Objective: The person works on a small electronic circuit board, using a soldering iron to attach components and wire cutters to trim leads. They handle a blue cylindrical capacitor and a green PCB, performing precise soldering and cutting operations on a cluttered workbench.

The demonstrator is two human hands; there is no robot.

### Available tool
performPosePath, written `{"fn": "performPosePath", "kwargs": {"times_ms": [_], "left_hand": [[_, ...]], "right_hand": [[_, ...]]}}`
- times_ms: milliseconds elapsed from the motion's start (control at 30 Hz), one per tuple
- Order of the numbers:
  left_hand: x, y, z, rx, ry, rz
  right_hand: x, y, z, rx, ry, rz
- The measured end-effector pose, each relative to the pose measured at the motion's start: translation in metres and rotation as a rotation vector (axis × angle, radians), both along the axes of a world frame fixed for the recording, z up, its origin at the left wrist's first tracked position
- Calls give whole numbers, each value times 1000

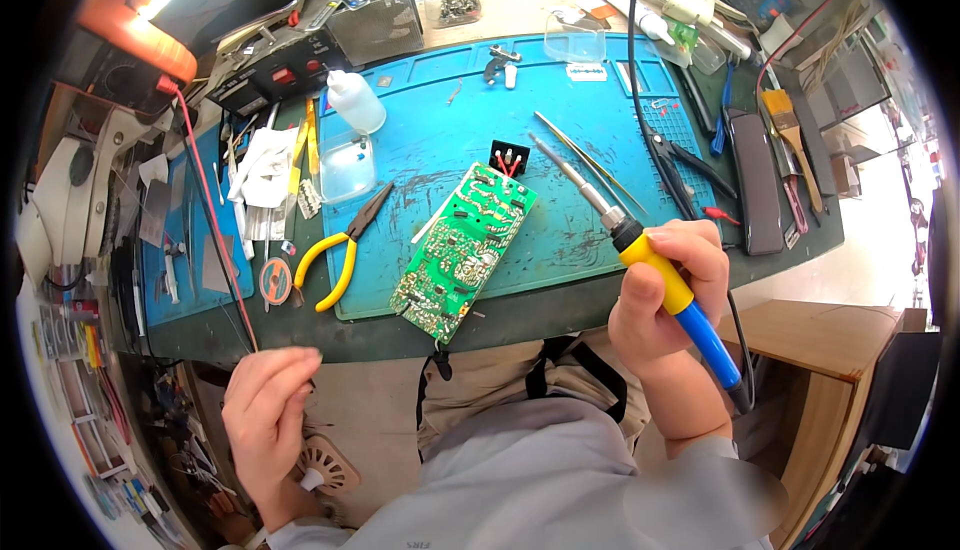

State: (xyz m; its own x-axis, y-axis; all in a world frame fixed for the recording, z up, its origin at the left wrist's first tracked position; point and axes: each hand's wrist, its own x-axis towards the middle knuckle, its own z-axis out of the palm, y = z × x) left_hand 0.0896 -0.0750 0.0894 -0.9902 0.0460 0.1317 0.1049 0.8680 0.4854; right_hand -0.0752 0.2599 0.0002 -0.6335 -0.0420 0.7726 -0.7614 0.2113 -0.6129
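Head cam: right hand (pixel 655 325) has its grip closed round the iron (pixel 672 285), tip up and left, near the top end of the board (pixel 468 250). Board sits solder side up on the blue mat (pixel 565 250), mid tabletop (pixel 300 338). Pliers (pixel 353 236) left of it, tweezers (pixel 592 162) right. Left hand (pixel 265 410) at the tabletop's near edge, fingers bunched; can't tell if it holds anything.

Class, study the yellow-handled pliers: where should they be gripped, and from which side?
Grip the two yellow handles, likely best with the left hand coming from the near left. The pliers lie with handles spread toward the person and dark jaws pointing away; the right hand holds a soldering iron.
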Motion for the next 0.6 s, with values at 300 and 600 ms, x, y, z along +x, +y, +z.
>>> {"fn": "performPosePath", "kwargs": {"times_ms": [300, 600], "left_hand": [[-59, 95, -52, 17, 125, 74], [-65, 110, -73, 28, 165, 211]], "right_hand": [[-6, -6, -6, 56, 64, -132], [3, -6, -10, -20, -17, -60]]}}
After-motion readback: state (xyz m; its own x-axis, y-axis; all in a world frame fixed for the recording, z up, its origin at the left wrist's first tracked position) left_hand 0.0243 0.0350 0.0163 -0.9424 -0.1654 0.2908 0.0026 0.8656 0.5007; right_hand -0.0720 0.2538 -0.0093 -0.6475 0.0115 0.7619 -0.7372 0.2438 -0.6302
